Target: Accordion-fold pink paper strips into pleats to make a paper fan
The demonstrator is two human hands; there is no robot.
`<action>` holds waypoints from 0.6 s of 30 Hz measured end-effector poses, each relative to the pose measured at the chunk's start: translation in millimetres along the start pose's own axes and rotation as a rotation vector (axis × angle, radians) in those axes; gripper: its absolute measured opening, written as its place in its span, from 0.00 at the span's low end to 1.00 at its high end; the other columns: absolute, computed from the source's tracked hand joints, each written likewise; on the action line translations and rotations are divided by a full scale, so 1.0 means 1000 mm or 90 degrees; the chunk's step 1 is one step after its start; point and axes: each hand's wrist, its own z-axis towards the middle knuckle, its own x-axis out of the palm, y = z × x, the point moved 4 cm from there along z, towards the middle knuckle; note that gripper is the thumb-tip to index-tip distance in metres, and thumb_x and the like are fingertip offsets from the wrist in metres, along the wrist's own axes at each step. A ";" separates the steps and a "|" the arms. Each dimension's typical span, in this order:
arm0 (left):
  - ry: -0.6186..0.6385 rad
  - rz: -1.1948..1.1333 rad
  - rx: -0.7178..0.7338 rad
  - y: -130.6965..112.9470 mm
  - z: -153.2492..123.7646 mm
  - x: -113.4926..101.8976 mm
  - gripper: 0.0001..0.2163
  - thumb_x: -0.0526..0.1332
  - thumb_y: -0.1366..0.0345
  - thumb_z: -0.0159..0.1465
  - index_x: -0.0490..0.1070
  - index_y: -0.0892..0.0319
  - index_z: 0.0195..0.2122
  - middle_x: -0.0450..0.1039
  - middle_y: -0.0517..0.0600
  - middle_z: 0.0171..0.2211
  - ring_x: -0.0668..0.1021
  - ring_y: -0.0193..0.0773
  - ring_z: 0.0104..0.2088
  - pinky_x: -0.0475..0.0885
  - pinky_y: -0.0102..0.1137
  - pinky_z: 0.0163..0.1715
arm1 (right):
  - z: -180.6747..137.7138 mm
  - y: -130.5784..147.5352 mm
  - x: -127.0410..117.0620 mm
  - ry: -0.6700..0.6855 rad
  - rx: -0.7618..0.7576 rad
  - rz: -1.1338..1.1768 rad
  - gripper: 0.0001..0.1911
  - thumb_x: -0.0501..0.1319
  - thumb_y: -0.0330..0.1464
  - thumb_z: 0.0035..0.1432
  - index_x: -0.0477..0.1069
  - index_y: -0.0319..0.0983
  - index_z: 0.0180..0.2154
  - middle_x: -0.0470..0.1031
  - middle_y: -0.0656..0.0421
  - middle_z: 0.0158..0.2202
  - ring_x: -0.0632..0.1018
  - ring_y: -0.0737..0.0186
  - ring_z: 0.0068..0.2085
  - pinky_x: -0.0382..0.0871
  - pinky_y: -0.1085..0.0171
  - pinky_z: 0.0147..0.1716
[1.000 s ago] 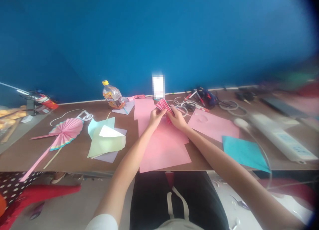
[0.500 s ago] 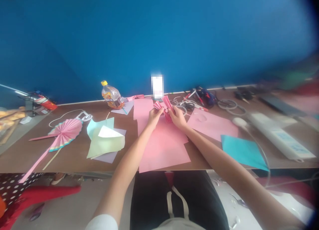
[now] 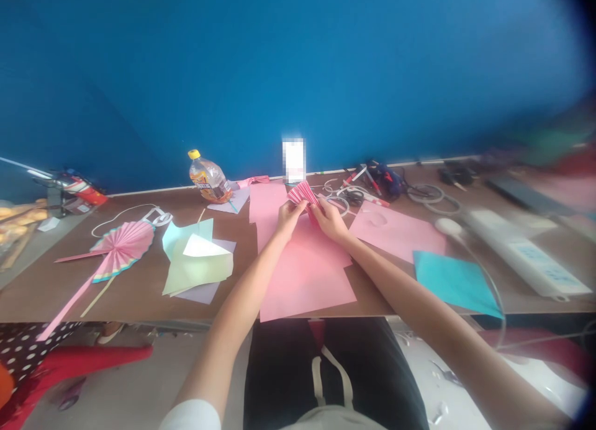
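Note:
Both hands meet over the middle of the brown table (image 3: 139,293). My left hand (image 3: 288,218) and my right hand (image 3: 328,219) pinch a small pleated pink paper fan (image 3: 303,194) from either side, holding it just above a large pink sheet (image 3: 302,275). The fan's folds are pressed together between the fingers of both hands. More pink paper (image 3: 267,203) lies under and behind the hands.
A finished pink fan on a stick (image 3: 118,247) lies at the left beside pale green and white sheets (image 3: 195,262). A bottle (image 3: 208,179) stands at the back. Another pink sheet (image 3: 395,231), a teal sheet (image 3: 454,281), scissors and tape rolls (image 3: 354,197) and a power strip (image 3: 526,253) lie at the right.
The pleated fan was spread apart into two halves half a second ago; now my hands have pressed it back together. The hands stay in the same spot.

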 end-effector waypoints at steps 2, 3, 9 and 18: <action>-0.001 -0.003 -0.006 0.000 0.000 0.000 0.18 0.66 0.56 0.54 0.74 0.63 0.41 0.78 0.55 0.39 0.78 0.42 0.42 0.71 0.39 0.48 | 0.000 0.001 -0.001 -0.003 0.000 -0.002 0.17 0.47 0.43 0.65 0.59 0.40 0.29 0.66 0.61 0.26 0.66 0.65 0.28 0.58 0.65 0.31; -0.003 -0.004 -0.008 0.000 0.000 0.000 0.18 0.66 0.56 0.54 0.74 0.63 0.40 0.78 0.55 0.39 0.78 0.42 0.42 0.70 0.39 0.48 | 0.000 0.002 -0.001 -0.004 0.000 -0.004 0.17 0.47 0.43 0.65 0.59 0.40 0.29 0.66 0.61 0.26 0.65 0.65 0.28 0.58 0.65 0.31; 0.010 0.001 -0.009 0.001 0.000 -0.001 0.18 0.66 0.56 0.54 0.74 0.62 0.41 0.77 0.55 0.41 0.78 0.42 0.42 0.71 0.38 0.47 | 0.000 0.002 -0.001 -0.005 -0.006 -0.020 0.17 0.47 0.43 0.64 0.57 0.41 0.27 0.64 0.62 0.25 0.65 0.65 0.28 0.57 0.65 0.30; 0.025 0.005 0.000 0.002 0.001 -0.001 0.17 0.65 0.57 0.56 0.73 0.62 0.43 0.76 0.55 0.43 0.77 0.41 0.43 0.70 0.36 0.47 | -0.001 0.002 0.001 -0.002 0.008 -0.007 0.17 0.47 0.44 0.64 0.58 0.41 0.28 0.64 0.62 0.25 0.66 0.65 0.28 0.58 0.65 0.30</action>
